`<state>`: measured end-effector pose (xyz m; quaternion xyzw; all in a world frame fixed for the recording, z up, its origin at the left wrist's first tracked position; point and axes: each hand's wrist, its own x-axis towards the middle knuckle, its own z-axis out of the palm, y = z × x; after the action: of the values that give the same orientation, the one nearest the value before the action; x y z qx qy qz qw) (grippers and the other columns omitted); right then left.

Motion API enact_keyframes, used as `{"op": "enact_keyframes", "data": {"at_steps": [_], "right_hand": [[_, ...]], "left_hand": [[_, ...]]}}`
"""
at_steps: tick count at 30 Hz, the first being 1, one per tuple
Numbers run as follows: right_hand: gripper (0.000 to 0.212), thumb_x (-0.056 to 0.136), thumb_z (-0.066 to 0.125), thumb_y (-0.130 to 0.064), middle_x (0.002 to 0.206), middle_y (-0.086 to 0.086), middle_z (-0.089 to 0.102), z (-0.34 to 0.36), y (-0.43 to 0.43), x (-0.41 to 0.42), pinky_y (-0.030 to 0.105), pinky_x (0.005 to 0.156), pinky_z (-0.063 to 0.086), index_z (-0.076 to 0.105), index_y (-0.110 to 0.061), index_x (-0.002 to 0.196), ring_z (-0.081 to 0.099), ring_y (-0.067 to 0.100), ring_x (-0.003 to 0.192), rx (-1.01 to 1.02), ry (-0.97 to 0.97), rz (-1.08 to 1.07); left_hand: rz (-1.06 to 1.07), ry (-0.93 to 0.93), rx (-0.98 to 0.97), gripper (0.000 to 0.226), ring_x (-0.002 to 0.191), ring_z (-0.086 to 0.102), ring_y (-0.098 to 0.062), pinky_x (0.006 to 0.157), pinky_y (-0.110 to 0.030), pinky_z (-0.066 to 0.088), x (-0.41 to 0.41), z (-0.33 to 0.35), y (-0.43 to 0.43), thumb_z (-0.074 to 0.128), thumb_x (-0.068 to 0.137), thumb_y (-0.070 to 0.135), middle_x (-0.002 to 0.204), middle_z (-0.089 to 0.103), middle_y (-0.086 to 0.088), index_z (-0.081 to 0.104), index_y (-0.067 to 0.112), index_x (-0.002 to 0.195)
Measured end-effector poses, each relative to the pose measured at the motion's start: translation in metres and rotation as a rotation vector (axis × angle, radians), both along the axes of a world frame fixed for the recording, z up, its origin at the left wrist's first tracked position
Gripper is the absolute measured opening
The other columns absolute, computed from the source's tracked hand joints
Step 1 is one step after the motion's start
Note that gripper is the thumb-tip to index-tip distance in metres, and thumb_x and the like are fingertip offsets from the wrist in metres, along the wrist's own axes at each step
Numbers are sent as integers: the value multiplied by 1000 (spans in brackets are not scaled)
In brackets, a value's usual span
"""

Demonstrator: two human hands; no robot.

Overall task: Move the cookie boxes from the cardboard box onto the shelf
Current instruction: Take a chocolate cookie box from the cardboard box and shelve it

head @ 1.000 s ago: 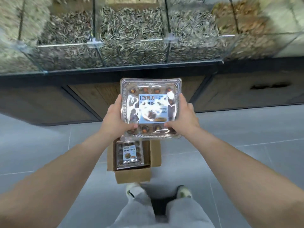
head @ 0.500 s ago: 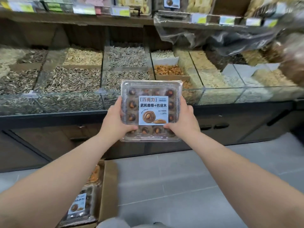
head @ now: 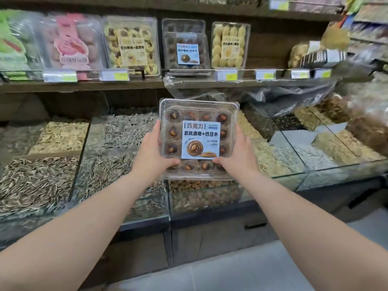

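1. Cookie box (head: 199, 139) is mid-frame, in the air. It's well below the shelf (head: 84, 86) and in front of the glass seed bins (head: 126, 131), touching neither.
2. Left hand (head: 150, 156) grips the box's left edge, right hand (head: 238, 158) the right edge. Fingers (head: 156, 128) wrap round the sides & thumbs press on the lid near the bottom corners. Both hands are closed on the box and hold nothing else.
3. Why 2 hands: the clear clamshell looks wide & thin-walled. Prob a grip on both edges keeps it level, so cookies stay in their cells & the lid doesn't pop.
4. Label faces the camera, right way up. Prob so it goes on the shelf label-out.
5. Likely slot: the same-label boxes (head: 186, 51) at upper centre, standing tilted back. They sit between a yellow-label pack (head: 132, 45) on the left & a pale cookie pack (head: 230, 46) on the right.
6. Cardboard box: not in view.
7. Stage, as I judge it: mid-carry, not yet shelved. Next move needs a lift up & fwd over the bins, clearing the price-tag rail (head: 225, 75) at the shelf front.
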<state>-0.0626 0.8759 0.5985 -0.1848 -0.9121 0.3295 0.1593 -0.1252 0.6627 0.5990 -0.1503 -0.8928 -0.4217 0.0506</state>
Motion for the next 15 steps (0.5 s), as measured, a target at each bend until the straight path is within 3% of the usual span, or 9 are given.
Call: {"op": "enact_keyframes", "data": {"at_steps": [4,9,11,15], "right_hand": [[117,66,87,-29,138,7,38,20,30,-73,40,91,43,6,-34,150,46,28,125,35,38,-13],[116,68,86,-30,133,7,38,48,70,-154,38,86,43,5,-33,151,52,28,117,32,90,20],[115,70,85,-31,137,8,36,60,87,-188,37,87,42,4,-31,152,51,28,119,36,98,35],[114,72,83,-33,148,8,29,85,120,-257,40,96,42,3,-28,153,43,28,130,64,136,86]], "left_hand": [[16,27,-2,124,118,46,-20,101,-41,42,-75,19,32,89,61,24,128,43,-4,6,29,153],[48,112,3,119,99,47,-16,83,-31,41,-153,45,72,90,61,24,109,45,-3,14,29,152],[90,142,-2,118,103,48,-17,87,-30,39,-182,55,88,89,61,25,115,48,-4,15,27,152],[133,146,66,116,129,42,-19,109,-37,36,-240,73,119,87,65,24,140,41,-6,10,25,153]]}}
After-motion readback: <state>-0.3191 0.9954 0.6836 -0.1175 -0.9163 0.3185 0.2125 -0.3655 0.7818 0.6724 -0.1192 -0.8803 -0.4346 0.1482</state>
